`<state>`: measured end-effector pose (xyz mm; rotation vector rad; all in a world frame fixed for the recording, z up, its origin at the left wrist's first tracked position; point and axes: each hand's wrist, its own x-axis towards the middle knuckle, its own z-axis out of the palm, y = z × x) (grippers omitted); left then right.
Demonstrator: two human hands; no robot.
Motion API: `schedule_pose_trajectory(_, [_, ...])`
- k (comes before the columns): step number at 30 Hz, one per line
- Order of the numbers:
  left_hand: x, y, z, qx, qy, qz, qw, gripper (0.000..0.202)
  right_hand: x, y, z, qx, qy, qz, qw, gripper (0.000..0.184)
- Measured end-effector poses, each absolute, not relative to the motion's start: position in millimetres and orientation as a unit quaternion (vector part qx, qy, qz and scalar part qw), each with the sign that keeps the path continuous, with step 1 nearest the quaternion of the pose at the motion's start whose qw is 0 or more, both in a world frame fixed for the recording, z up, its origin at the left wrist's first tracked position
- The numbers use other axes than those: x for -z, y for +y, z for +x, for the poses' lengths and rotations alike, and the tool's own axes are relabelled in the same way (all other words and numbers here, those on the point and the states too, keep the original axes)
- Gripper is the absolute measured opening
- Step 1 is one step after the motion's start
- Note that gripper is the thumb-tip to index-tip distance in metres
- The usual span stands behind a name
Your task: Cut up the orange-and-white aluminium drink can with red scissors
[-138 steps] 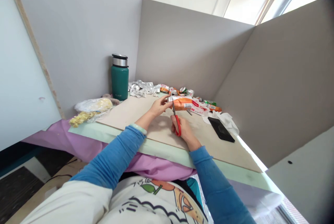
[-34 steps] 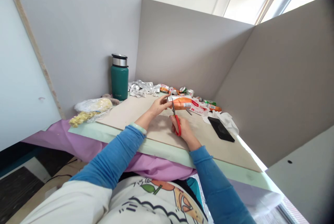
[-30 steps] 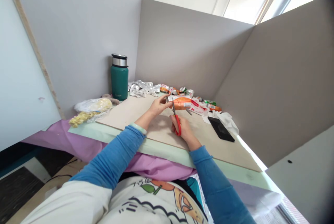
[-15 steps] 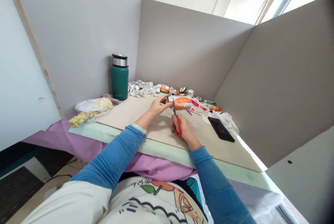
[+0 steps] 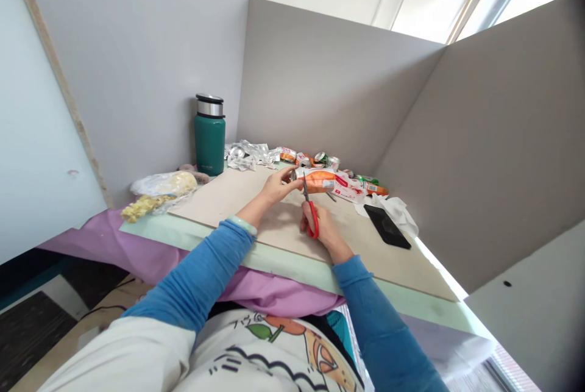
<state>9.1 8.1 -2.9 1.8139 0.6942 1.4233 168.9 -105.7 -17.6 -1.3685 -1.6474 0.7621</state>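
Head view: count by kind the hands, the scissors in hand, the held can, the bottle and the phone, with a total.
Hands: 2 (left hand, right hand)
Scissors: 1
Held can: 1
Bottle: 1
Phone: 1
Total: 6

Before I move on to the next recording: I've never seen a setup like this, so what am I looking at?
There's no machine here, only a person's bare hands, seen from one camera worn on their head, looking forward and down. The left hand holds an orange-and-white can sideways; the right hand holds red-handled scissors, blades at the can. Around the beige board are a green bottle, crumpled silvery scraps and more cans. A black flat device lies at right.
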Motion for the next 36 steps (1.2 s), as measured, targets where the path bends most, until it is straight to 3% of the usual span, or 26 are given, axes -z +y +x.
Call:
schedule_pose_trajectory(9, [-3, -1, 7, -0.498, 0.249, 0.689, 0.464, 0.077, 21, -103, 171, -0.317, -0.65, -0.544, 0.426, 0.053])
schedule_pose_trajectory(36, [-1, 2, 8, -0.535, 0.284, 0.701, 0.377, 0.066, 16, -107, 166, -0.309, -0.649, -0.555, 0.419, 0.046])
